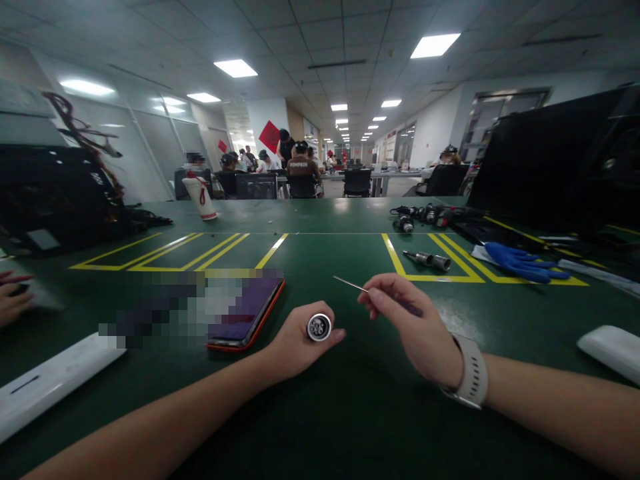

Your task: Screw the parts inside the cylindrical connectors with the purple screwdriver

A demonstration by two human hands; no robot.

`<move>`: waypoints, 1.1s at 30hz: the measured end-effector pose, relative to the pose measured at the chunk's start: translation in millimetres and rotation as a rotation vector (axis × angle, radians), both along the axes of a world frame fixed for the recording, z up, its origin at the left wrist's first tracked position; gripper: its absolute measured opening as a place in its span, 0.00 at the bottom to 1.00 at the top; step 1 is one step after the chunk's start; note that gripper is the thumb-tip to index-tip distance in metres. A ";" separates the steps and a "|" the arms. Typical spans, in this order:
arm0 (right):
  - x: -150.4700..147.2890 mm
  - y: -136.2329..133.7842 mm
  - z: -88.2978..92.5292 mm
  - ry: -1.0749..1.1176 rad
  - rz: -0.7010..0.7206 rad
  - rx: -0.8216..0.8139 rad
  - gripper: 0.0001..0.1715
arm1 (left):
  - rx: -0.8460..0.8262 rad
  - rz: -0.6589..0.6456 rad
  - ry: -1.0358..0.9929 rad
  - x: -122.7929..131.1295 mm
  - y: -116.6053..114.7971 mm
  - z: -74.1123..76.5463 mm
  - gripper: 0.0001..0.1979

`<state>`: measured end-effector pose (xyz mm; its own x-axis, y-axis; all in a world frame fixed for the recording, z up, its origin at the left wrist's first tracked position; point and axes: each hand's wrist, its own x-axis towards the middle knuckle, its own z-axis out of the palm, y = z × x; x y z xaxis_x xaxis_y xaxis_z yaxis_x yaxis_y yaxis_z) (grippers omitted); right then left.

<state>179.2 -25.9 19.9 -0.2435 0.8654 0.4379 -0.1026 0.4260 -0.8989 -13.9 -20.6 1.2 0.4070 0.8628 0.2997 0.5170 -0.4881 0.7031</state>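
Observation:
My left hand [295, 340] is closed around a round metal connector [319, 327]. The connector's open end faces me and shows several contacts inside its silver rim; the hand hides most of its body. A slim screwdriver [350, 284] is pinched in my right hand [395, 307], its thin shaft pointing left and away from me. My fingers partly cover the dark handle. The shaft tip is in the air, apart from the connector. Just left of my left hand lies a phone [255, 307] with an orange edge.
Two metal connector parts [427, 259] lie inside yellow tape markings on the green table [330, 227]. Behind them sit black cable connectors [405, 223]. A blue glove [520, 261] is at right, a cup [201, 197] at back left. Another person's hand [14, 297] shows at far left.

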 end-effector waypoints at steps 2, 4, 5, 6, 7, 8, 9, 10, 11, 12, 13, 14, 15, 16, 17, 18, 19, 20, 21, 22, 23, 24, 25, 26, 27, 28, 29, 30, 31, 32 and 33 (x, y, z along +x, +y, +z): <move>-1.0 -3.7 0.5 -0.224 0.046 0.211 0.03 | 0.001 -0.056 0.033 2.1 -2.9 0.1 0.07; -1.7 -8.7 -0.2 -0.406 0.103 0.386 0.01 | -0.008 -0.153 0.044 4.9 -7.0 -0.3 0.06; -1.9 -11.1 -1.0 -0.471 0.123 0.449 0.03 | -0.010 -0.193 0.045 6.2 -9.2 -0.7 0.06; -1.7 -13.0 -1.9 -0.527 0.133 0.496 0.06 | -0.018 -0.211 0.056 7.5 -11.3 -1.2 0.08; -1.4 -14.2 -3.1 -0.567 0.137 0.539 0.09 | -0.025 -0.215 0.068 8.5 -13.1 -1.9 0.09; -1.0 -14.7 -4.2 -0.596 0.140 0.578 0.10 | -0.028 -0.209 0.082 9.2 -14.5 -2.8 0.11; -0.6 -14.5 -5.3 -0.618 0.143 0.614 0.11 | -0.031 -0.201 0.097 9.8 -15.4 -3.6 0.12; -0.3 -13.8 -6.3 -0.632 0.142 0.648 0.11 | -0.031 -0.192 0.111 10.1 -15.9 -4.4 0.13; -0.2 -12.7 -7.2 -0.640 0.139 0.682 0.10 | -0.032 -0.185 0.125 10.4 -16.1 -4.8 0.14; -0.3 -11.6 -7.9 -0.645 0.135 0.716 0.10 | -0.036 -0.178 0.138 10.7 -15.9 -4.9 0.14; -0.5 -10.6 -8.5 -0.649 0.133 0.746 0.09 | -0.045 -0.171 0.151 11.2 -15.7 -4.5 0.14; -0.9 -9.9 -9.1 -0.655 0.135 0.774 0.08 | -0.058 -0.164 0.158 11.9 -15.4 -3.7 0.14; -1.5 -9.5 -9.7 -0.660 0.139 0.801 0.07 | -0.075 -0.161 0.157 12.7 -15.2 -2.6 0.13; -2.0 -9.4 -10.5 -0.668 0.143 0.828 0.07 | -0.090 -0.165 0.148 13.7 -15.1 -1.4 0.13; -2.5 -9.5 -11.3 -0.683 0.146 0.852 0.06 | -0.100 -0.178 0.133 14.6 -15.1 -0.4 0.13; -2.9 -9.7 -12.2 -0.702 0.146 0.877 0.05 | -0.104 -0.193 0.112 15.4 -15.1 0.3 0.13; -3.2 -9.8 -13.1 -0.726 0.146 0.904 0.04 | -0.102 -0.204 0.092 16.0 -15.1 0.3 0.14; -3.2 -9.6 -13.8 -0.751 0.146 0.934 0.03 | -0.094 -0.209 0.075 16.2 -14.9 -0.3 0.15; -2.9 -9.1 -14.3 -0.770 0.147 0.966 0.03 | -0.080 -0.202 0.066 16.1 -14.7 -1.6 0.17; -2.4 -8.1 -14.3 -0.779 0.147 0.992 0.04 | -0.062 -0.182 0.062 15.6 -14.2 -3.3 0.20; -1.5 -6.6 -13.9 -0.776 0.144 1.008 0.04 | -0.037 -0.148 0.063 14.9 -13.6 -5.4 0.22; -0.2 -4.4 -13.0 -0.763 0.133 1.016 0.04 | -0.004 -0.105 0.069 13.9 -12.8 -7.4 0.25; 1.5 -1.4 -11.8 -0.743 0.112 1.012 0.03 | 0.036 -0.053 0.078 12.9 -12.0 -9.2 0.28; 3.6 2.4 -10.4 -0.721 0.084 1.001 0.03 | 0.081 0.006 0.089 11.8 -11.1 -10.6 0.30; 6.1 7.2 -8.8 -0.698 0.047 0.988 0.03 | 0.125 0.067 0.103 10.7 -10.3 -11.4 0.33; 9.1 13.0 -7.3 -0.677 0.002 0.977 0.04 | 0.165 0.119 0.119 9.6 -9.7 -11.7 0.35; 12.5 20.0 -5.8 -0.659 -0.045 0.967 0.04 | 0.194 0.154 0.135 8.7 -9.2 -11.5 0.37; 16.4 28.1 -4.7 -0.642 -0.105 0.954 0.05 | 0.209 0.168 0.149 7.8 -9.0 -10.9 0.38; 21.0 37.3 -3.8 -0.640 -0.167 0.936 0.05 | 0.206 0.164 0.161 7.0 -9.0 -10.2 0.39; 26.2 47.5 -3.3 -0.655 -0.239 0.907 0.06 | 0.188 0.150 0.170 6.4 -9.2 -9.5 0.40; 32.4 58.6 -3.1 -0.682 -0.331 0.875 0.06 | 0.160 0.134 0.176 5.9 -9.7 -8.9 0.40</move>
